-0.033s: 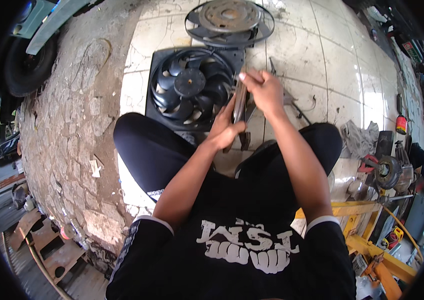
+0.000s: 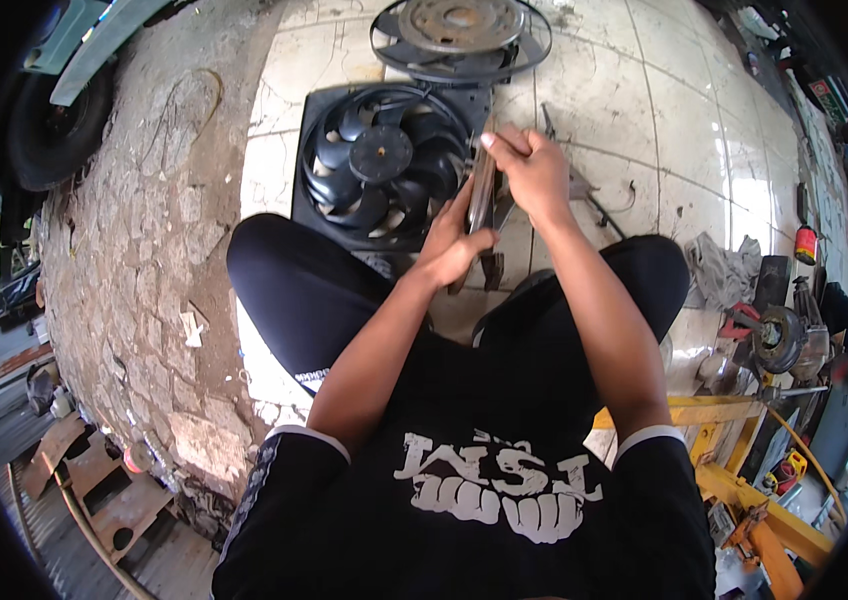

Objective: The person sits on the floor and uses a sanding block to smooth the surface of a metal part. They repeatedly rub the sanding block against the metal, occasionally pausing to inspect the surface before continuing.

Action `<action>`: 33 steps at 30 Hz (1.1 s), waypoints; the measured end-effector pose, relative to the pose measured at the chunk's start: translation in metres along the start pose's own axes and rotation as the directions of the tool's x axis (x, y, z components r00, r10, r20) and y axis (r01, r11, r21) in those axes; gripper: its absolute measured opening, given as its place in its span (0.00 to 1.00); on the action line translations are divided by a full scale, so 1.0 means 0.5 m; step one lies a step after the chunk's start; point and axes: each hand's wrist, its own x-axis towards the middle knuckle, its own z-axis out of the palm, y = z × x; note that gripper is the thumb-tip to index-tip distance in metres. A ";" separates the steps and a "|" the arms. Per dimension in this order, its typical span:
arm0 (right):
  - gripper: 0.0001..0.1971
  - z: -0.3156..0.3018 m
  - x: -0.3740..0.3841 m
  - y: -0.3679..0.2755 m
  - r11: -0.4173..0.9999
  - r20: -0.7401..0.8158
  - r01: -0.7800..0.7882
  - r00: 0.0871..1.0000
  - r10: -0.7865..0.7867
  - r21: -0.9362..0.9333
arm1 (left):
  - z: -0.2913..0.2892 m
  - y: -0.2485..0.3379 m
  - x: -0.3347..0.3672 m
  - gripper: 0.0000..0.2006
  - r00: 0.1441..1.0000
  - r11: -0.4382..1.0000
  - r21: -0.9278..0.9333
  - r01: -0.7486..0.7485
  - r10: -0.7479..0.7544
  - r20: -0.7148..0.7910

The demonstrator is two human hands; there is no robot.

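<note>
Between my hands stands a long, shiny grey metal piece (image 2: 482, 195), tilted, whose exact kind I cannot make out. My left hand (image 2: 452, 248) is wrapped round its lower part, thumb across the near end. At the upper end, my right hand (image 2: 534, 175) is closed with its fingers curled against the piece. Just left of the metal piece lies a black radiator fan (image 2: 380, 155) in a square shroud, face up on the tiles. A brown, worn metal part (image 2: 493, 272) shows below my left hand, partly hidden.
Beyond the fan, a rusty round disc (image 2: 459, 22) rests on a second fan ring (image 2: 376, 50). Thin tools (image 2: 599, 212) lie right of my right hand. My bent knees flank the work. A grey rag (image 2: 724, 270) and a yellow metal frame (image 2: 684, 412) are at the right.
The view has shifted slightly. Both hands keep their hold on the metal piece, with little visible movement.
</note>
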 end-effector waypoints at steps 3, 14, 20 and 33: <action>0.19 0.016 -0.019 0.014 0.983 -0.001 -0.010 1.000 0.010 0.181 | -0.002 -0.034 0.015 0.53 1.000 0.997 -0.079 -0.020 0.020 -0.003; 0.27 0.012 -0.069 0.013 0.982 0.082 0.059 0.994 -0.075 0.182 | 0.002 0.004 0.111 0.39 0.967 0.847 -0.485 0.218 -0.255 -0.009; 0.25 0.008 0.002 0.029 0.967 -0.015 -0.036 0.999 0.041 0.253 | 0.008 0.023 0.097 0.40 0.943 0.872 -0.379 0.309 -0.332 0.005; 0.19 -0.014 -0.077 -0.029 0.941 0.236 -0.221 0.958 0.161 0.257 | -0.013 0.000 0.091 0.42 0.909 0.816 -0.438 0.378 -0.418 0.005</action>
